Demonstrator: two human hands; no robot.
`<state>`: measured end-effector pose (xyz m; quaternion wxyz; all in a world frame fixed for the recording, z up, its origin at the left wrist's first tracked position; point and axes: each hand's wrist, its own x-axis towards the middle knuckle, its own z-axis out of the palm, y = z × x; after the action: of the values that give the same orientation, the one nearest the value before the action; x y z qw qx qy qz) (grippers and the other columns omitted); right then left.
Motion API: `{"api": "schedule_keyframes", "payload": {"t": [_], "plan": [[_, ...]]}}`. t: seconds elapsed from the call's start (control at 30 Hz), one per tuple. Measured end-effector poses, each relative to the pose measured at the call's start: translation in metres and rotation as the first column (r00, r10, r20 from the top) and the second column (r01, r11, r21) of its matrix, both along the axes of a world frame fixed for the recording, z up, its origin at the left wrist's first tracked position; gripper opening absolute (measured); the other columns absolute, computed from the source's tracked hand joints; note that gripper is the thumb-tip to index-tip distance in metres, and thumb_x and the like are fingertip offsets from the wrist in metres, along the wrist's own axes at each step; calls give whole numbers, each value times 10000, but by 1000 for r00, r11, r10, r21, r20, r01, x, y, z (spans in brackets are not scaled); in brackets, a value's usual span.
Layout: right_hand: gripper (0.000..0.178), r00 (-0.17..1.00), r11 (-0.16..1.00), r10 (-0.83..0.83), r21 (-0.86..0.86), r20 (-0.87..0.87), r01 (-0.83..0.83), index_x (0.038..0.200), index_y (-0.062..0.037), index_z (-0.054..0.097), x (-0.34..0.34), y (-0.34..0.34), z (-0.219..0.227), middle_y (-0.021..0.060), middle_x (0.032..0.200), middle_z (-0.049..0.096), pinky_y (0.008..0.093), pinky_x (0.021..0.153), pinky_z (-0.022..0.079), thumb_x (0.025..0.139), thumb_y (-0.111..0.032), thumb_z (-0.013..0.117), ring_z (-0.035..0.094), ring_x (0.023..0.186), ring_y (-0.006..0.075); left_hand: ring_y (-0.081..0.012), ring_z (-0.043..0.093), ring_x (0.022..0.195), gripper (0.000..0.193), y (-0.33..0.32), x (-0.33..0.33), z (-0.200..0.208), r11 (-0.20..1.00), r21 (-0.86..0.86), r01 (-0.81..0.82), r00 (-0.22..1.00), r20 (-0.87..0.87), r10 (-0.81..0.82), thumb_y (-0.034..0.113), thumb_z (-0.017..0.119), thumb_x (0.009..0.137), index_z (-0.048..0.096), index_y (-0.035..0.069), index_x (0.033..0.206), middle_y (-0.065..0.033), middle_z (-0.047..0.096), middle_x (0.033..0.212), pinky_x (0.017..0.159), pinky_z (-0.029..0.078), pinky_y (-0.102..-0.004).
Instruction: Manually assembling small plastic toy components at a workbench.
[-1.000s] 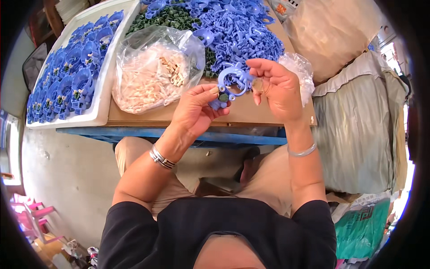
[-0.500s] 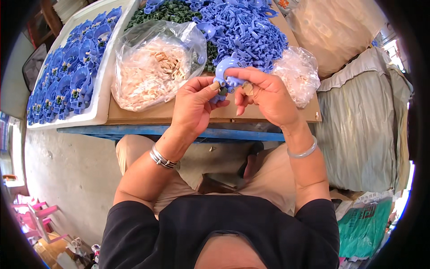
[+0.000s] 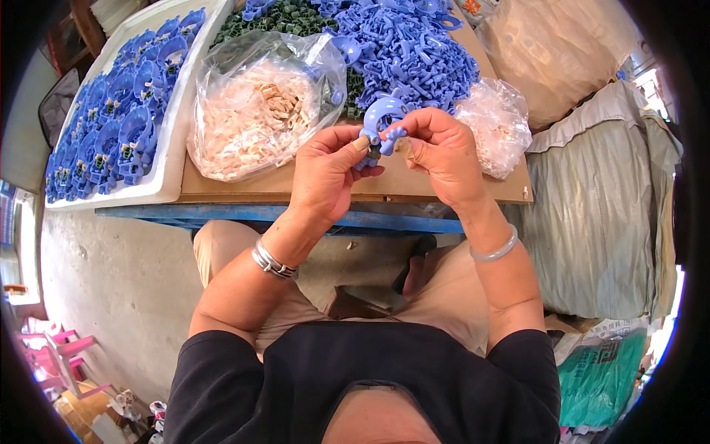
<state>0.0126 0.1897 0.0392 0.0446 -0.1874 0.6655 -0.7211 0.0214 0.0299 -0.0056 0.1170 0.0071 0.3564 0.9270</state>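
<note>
My left hand (image 3: 325,166) pinches a blue plastic toy piece (image 3: 379,112) between thumb and fingers, in front of me over the table's near edge. The piece has a curved, ring-like top, and a bit of dark green shows low on it beside my thumb. From the other side my right hand (image 3: 447,152) closes thumb and forefinger at a small blue arm-like part (image 3: 393,135) of the piece. Tan coverings wrap the fingertips. Just behind the piece lies a heap of small blue plastic parts (image 3: 414,59).
On the left a white foam tray (image 3: 171,159) holds rows of blue assembled pieces. Clear bags of cream parts (image 3: 248,122) and pale parts (image 3: 492,129) flank my hands. Dark green parts (image 3: 277,22) lie behind. Large sacks (image 3: 599,200) stand right; a pink stool (image 3: 66,355) is lower left.
My right forefinger has drawn back from across the blue piece's top to a pinch at its right side. My left hand keeps its hold, and the small arm-like part shows more plainly.
</note>
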Motion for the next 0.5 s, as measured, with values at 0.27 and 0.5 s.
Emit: {"api": "schedule_keyframes", "payload": {"t": [0.27,0.5], "plan": [[119,994,991,25,-132,108,-10,900,-5,555,0,-2,-12,82,842,612,153,457,336,792,-53,570,498,617,45,-165,572,705,138,0,2,3,999,-3,-43,999,1,43,30,527,807,547,-27,932,-94,588,837,623,520,-332],[112,985,963,67,-269,157,-23,894,-3,550,-1,-6,-16,115,840,614,159,445,349,793,-49,564,496,570,64,-132,559,662,134,0,2,4,999,2,-48,999,2,48,55,544,807,552,-30,911,-72,584,809,597,512,-292]]}}
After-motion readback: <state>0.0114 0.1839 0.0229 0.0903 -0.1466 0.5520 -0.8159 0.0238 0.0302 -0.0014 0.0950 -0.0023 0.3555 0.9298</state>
